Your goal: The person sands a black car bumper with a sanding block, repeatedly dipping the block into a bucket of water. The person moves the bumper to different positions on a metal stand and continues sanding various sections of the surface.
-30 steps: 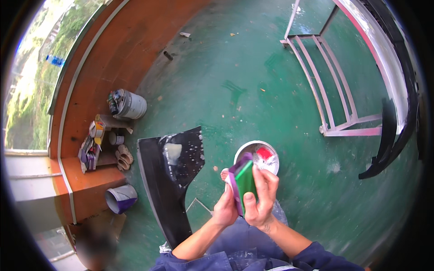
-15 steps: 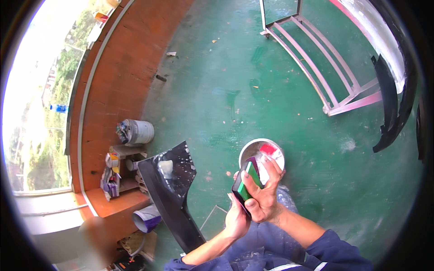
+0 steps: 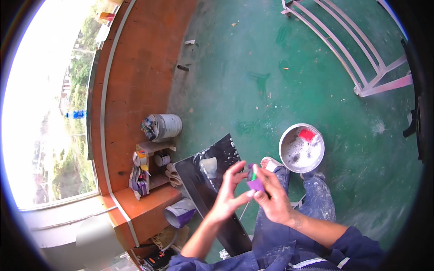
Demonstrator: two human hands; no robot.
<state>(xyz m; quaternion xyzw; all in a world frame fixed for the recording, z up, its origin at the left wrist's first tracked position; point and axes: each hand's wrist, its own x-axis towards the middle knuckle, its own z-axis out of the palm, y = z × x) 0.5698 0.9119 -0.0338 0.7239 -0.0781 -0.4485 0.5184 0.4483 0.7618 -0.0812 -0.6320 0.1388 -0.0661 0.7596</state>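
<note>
In front of my body, both hands hold a small green and black sanding block with a purple sandpaper sheet (image 3: 256, 184) on it. My right hand (image 3: 276, 202) grips it from the right, fingers bent over its side. From the left, my left hand (image 3: 225, 193) curves around it, thumb against the purple sheet and fingertips by its upper end; their exact contact is blurred. Below and to the left of my hands stands a black car body panel (image 3: 195, 184), wet with drops, with a pale sponge-like lump (image 3: 208, 167) on it.
A white bucket (image 3: 284, 156) of foamy water with a red piece (image 3: 307, 134) in it stands by my feet. Along the orange wall are a paint pail (image 3: 168, 126), a small shelf (image 3: 159, 146) and a purple-stained bucket (image 3: 180, 212). A metal frame rack (image 3: 346, 54) stands at far right.
My view has swung left, so the bucket and panel appear further right. The block has turned in my hands, its purple sheet now facing up; my left hand has shifted from underneath to its left side.
</note>
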